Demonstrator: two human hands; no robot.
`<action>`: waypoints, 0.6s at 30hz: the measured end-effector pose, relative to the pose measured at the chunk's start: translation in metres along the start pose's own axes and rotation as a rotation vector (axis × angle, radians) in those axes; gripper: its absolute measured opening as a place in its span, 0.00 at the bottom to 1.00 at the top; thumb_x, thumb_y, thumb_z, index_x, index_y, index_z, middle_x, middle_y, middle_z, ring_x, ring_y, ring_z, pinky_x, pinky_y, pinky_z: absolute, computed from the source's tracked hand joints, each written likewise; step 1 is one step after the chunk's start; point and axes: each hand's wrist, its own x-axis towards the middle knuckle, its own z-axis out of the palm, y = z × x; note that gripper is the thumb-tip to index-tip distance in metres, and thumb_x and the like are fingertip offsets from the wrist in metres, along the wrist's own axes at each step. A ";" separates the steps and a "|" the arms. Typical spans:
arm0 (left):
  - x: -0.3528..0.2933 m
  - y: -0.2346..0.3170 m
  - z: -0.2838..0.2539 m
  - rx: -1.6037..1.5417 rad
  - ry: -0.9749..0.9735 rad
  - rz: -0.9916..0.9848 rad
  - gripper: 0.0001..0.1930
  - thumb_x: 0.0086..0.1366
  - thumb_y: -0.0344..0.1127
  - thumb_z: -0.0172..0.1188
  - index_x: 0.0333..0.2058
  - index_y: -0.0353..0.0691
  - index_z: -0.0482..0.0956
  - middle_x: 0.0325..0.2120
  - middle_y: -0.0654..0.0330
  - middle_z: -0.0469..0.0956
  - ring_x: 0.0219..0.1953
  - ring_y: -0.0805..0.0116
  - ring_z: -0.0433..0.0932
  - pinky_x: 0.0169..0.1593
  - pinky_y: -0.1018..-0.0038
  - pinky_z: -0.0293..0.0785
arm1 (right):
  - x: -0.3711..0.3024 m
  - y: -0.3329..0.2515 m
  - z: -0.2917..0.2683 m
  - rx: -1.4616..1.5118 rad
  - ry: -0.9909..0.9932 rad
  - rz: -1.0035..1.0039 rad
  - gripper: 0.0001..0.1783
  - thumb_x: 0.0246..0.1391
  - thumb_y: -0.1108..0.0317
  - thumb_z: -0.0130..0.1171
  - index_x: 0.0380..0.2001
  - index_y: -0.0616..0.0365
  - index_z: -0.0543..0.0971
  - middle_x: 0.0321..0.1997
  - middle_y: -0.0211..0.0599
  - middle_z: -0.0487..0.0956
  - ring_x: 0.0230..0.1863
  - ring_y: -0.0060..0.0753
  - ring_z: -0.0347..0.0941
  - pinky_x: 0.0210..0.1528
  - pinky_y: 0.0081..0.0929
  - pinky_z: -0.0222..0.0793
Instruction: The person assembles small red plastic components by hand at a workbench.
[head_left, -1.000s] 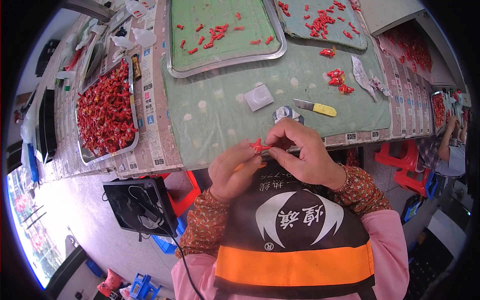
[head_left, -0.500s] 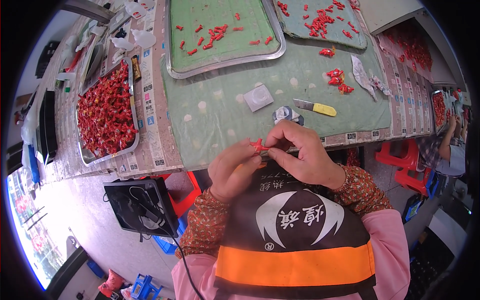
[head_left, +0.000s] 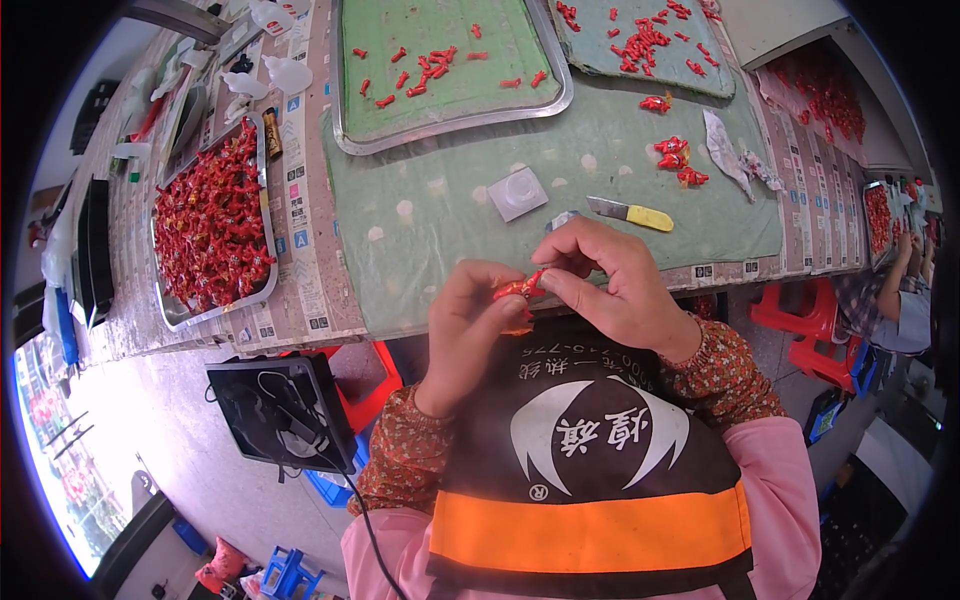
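Just over the near edge of the table, a small red figure-like piece [head_left: 515, 290] with a bit of gold or orange at its lower end is held between both hands. My left hand [head_left: 465, 320] pinches its left side between thumb and fingers. At its upper right end, my right hand [head_left: 605, 280] closes thumb and forefinger on the tip. Beyond the right hand lies a crumpled cloth [head_left: 562, 218], mostly covered by it. A short-bladed knife with a yellow handle [head_left: 648, 217] rests to the right. Farther off sits a pale square block [head_left: 517, 193] with a round hollow.
Several red pieces [head_left: 672, 153] and crumpled white wrapping [head_left: 726, 150] lie on the green cloth [head_left: 400, 270]. A green-lined metal tray [head_left: 420, 120] and a lined board [head_left: 590, 65] carry more pieces; a heaped tray [head_left: 268, 270] stands left. Another person's arm [head_left: 895, 285] shows far right.
The red piece has been turned in my fingers, and its gold-orange end now shows below. My right hand has shifted up and right, covering more of the crumpled cloth. My left hand is more upright.
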 end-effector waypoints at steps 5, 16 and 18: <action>0.002 0.008 -0.003 -0.226 -0.069 -0.235 0.10 0.68 0.32 0.57 0.45 0.36 0.73 0.37 0.61 0.78 0.34 0.76 0.78 0.37 0.77 0.79 | 0.004 -0.001 0.000 -0.048 -0.008 -0.049 0.06 0.56 0.76 0.59 0.38 0.62 0.77 0.34 0.30 0.75 0.33 0.19 0.71 0.36 0.19 0.68; 0.004 0.002 -0.004 -0.376 -0.079 -0.340 0.11 0.69 0.37 0.56 0.44 0.38 0.75 0.35 0.63 0.78 0.32 0.76 0.78 0.37 0.76 0.79 | 0.004 0.003 0.012 -0.225 0.101 -0.142 0.03 0.53 0.79 0.59 0.31 0.63 0.75 0.28 0.34 0.74 0.26 0.24 0.70 0.28 0.22 0.65; 0.004 0.002 -0.003 -0.375 -0.076 -0.342 0.10 0.69 0.37 0.56 0.44 0.38 0.75 0.34 0.63 0.78 0.32 0.76 0.78 0.37 0.76 0.79 | 0.003 0.002 0.015 -0.276 0.145 -0.187 0.04 0.52 0.80 0.59 0.30 0.63 0.75 0.27 0.35 0.73 0.25 0.27 0.70 0.27 0.23 0.65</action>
